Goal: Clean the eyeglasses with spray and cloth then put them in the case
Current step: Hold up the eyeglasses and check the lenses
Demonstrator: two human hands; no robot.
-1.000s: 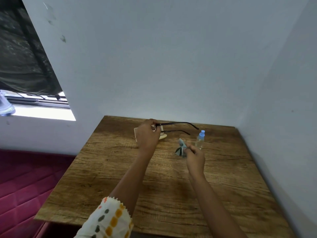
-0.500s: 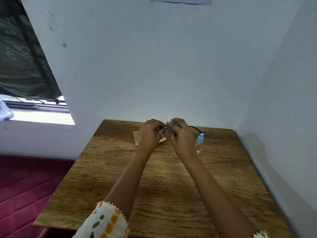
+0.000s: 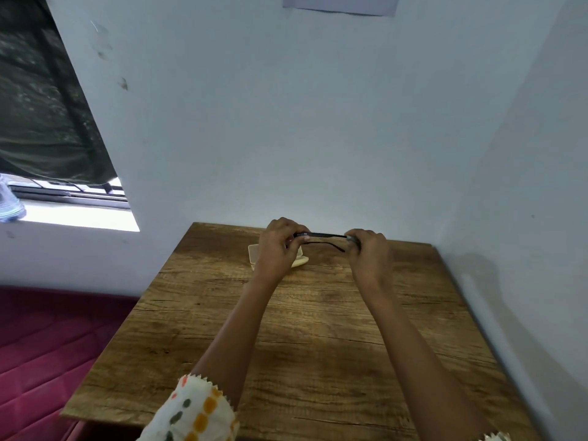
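Dark-framed eyeglasses [image 3: 321, 236] span both hands, left [image 3: 280, 246] and right [image 3: 370, 253] pinching opposite ends above the case [image 3: 254, 252].

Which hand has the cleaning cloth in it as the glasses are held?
The right hand: grey cloth peeks from its fingers at the temple's end. The left hand grips the eyeglasses bare.

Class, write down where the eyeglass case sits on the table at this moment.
In the head view the cream case lies on the wooden table near its far edge, left of centre, partly hidden behind the left hand.
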